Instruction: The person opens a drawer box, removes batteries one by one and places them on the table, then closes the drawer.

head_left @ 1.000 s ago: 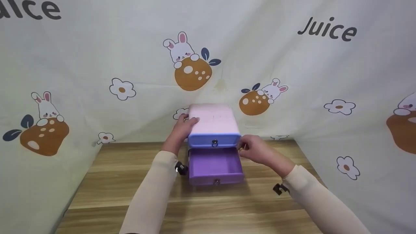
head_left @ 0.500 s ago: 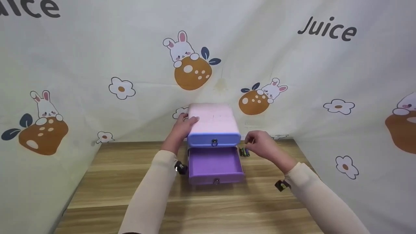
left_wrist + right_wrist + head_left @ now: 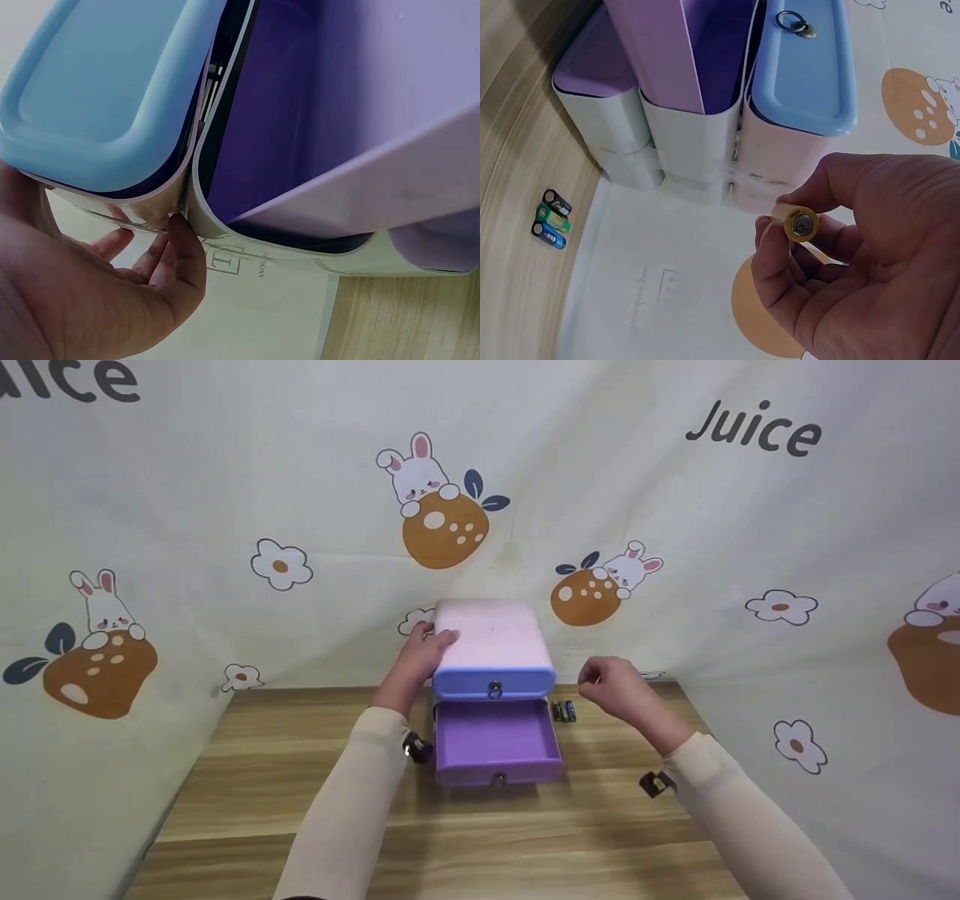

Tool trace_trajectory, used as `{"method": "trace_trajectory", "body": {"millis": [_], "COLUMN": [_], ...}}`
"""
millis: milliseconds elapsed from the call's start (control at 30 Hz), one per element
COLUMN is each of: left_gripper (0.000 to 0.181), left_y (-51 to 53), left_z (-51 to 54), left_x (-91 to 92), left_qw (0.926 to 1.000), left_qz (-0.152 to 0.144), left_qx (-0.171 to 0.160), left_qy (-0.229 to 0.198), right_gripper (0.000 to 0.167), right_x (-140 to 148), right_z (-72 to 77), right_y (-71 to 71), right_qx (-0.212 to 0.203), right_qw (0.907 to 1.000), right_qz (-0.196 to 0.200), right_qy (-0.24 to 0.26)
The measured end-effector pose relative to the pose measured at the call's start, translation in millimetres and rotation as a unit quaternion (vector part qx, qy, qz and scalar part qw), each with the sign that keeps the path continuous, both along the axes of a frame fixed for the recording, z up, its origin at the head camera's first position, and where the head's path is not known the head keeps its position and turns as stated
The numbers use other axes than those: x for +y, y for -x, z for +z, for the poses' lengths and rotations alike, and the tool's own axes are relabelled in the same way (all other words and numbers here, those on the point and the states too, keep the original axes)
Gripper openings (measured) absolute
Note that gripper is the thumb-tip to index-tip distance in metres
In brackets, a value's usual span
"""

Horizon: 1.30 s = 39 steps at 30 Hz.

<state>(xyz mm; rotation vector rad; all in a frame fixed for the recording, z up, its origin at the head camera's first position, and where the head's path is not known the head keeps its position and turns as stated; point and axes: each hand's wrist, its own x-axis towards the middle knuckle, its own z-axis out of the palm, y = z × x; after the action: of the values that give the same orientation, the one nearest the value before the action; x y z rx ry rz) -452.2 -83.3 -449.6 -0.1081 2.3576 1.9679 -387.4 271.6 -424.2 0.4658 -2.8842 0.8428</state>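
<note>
A stacked drawer unit [image 3: 491, 634] with a pink top stands at the back of the table. Its blue drawer [image 3: 465, 684] is closed; the purple drawer [image 3: 499, 731] below is pulled out, with nothing seen inside. My left hand [image 3: 421, 652] holds the unit's left side, thumb on top, bent fingers against the side in the left wrist view. To the right of the unit, my right hand [image 3: 619, 690] is raised, pinching a yellow-ended battery [image 3: 799, 223] between thumb and fingers. Three batteries, black [image 3: 556, 201], green [image 3: 553, 217] and blue [image 3: 549, 234], lie side by side on the table.
A lower light-purple drawer [image 3: 604, 56] is closed under the open one. The wood-grain table [image 3: 300, 780] ends at a printed cloth backdrop [image 3: 337, 510] behind and at both sides. Ring pulls [image 3: 495, 688] hang on the drawer fronts.
My right hand has moved right and slightly up, away from the drawer unit's side, uncovering the batteries on the table. The left hand and the drawers stay where they were.
</note>
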Motion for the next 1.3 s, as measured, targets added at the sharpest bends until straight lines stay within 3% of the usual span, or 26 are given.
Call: {"method": "trace_trajectory", "body": {"millis": [567,1033,1300], "left_gripper": [0.085,0.084,0.084], "left_y": [0.0,0.7,1.6], "left_z": [0.3,0.4,0.4], "left_x": [0.5,1.4,0.0], "left_qw": [0.9999,0.9999,0.9999], "left_qz": [-0.002,-0.006,-0.003], "left_qx": [0.005,-0.009,-0.011], "left_qy": [-0.011,-0.01,-0.008], "right_gripper": [0.006,0.007,0.007], "right_x": [10,18,18], "right_z": [-9.8,-28.1,-30.3], "right_y": [10.5,35.1,55.1], "right_qx": [-0.017,-0.077,-0.07], "right_qw": [0.9995,0.9941,0.9948], "right_qz": [-0.026,-0.06,-0.069], "right_qy": [0.004,0.046,0.026]}}
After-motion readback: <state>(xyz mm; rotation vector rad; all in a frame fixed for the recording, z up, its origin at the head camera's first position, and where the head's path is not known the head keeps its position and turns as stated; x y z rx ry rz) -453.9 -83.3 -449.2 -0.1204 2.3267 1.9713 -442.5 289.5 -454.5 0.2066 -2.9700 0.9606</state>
